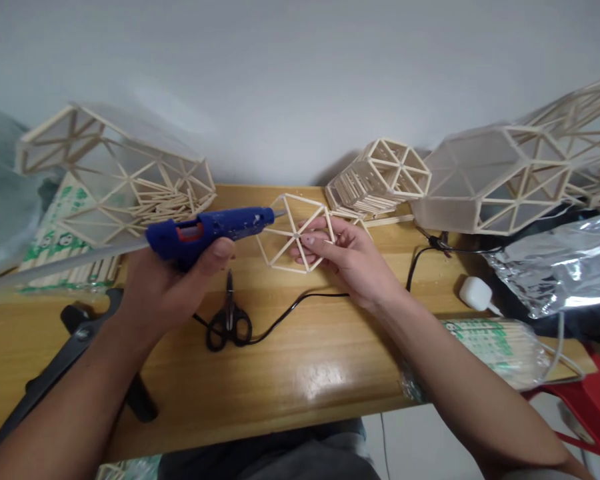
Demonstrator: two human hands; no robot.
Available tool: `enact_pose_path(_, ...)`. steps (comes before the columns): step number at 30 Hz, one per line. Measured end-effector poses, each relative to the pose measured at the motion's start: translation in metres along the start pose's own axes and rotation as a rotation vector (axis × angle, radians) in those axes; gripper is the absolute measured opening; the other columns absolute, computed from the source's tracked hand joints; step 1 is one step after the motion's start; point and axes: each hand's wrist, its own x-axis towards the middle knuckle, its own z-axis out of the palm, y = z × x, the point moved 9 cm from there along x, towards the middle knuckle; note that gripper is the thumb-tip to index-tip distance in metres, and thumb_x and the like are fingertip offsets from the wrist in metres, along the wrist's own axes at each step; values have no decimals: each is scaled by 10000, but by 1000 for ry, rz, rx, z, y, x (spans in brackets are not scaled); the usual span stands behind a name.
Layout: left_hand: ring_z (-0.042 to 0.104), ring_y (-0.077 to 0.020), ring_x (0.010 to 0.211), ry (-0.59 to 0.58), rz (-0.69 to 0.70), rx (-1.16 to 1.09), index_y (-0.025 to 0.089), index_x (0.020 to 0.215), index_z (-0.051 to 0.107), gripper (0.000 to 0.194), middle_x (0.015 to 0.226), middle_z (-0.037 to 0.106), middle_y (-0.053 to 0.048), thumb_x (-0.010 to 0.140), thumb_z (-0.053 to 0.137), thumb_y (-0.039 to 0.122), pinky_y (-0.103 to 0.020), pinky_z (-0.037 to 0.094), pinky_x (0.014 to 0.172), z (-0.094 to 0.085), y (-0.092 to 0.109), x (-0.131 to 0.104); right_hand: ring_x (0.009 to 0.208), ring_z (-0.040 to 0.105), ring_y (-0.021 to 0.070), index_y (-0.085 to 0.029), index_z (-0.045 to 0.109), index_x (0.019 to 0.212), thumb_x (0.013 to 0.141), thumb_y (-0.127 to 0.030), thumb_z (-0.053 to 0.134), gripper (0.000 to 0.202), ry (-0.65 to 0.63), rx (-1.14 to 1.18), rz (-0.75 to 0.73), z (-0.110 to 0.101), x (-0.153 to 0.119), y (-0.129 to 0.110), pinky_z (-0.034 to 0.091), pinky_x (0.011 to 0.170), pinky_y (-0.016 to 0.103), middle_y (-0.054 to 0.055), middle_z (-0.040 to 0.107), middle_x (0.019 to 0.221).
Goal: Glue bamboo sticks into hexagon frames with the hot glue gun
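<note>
Here our left hand [165,283] wraps snugly round the blue plastic glue gun [215,227], its nozzle near the spoked hexagon [296,235] of thin wooden sticks, which our right hand [357,260] pinches above the glossy, wood-grained bench [305,377].

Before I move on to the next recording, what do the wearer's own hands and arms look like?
The left hand and the right hand are both ungloved, with no ring visible. The left forearm and right forearm are bare, with no watch, bracelet or marking to be seen.
</note>
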Motion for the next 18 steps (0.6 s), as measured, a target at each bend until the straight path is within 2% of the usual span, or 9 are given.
enact_pose_path(3, 653, -188, 620, -130, 153, 105, 279, 784, 767, 258, 701, 729, 32, 903, 717, 503, -305, 463, 600, 12, 14, 0, 816, 768, 188, -243, 745, 938, 731, -416, 978, 356, 24, -5, -34, -2, 0, -2, 647, 870, 371, -5, 791, 867)
enact_pose_path(7, 585, -181, 517, -143, 196, 213, 273, 657, 698, 353, 562, 642, 37, 896, 680, 533, -305, 388, 528, 16, 23, 0, 805, 734, 177, -252, 750, 943, 767, -404, 949, 306, 27, -40, -56, -2, -1, -5, 636, 881, 390, -14, 758, 847)
enact_pose_path(13, 540, -154, 490, -134, 234, 222, 264, 638, 653, 364, 524, 579, 60, 897, 671, 519, -285, 367, 529, 18, 29, -1, 779, 707, 158, -237, 769, 911, 742, -381, 967, 297, 29, -12, -58, -1, -1, -6, 630, 835, 349, -17, 743, 819)
enact_pose_path(18, 497, -118, 477, -162, 285, 254, 243, 645, 634, 409, 528, 544, 82, 945, 628, 520, -250, 360, 516, 20, 33, -2, 787, 718, 174, -235, 773, 905, 721, -388, 971, 311, 48, -2, -66, -3, -1, -7, 634, 850, 377, -13, 750, 821)
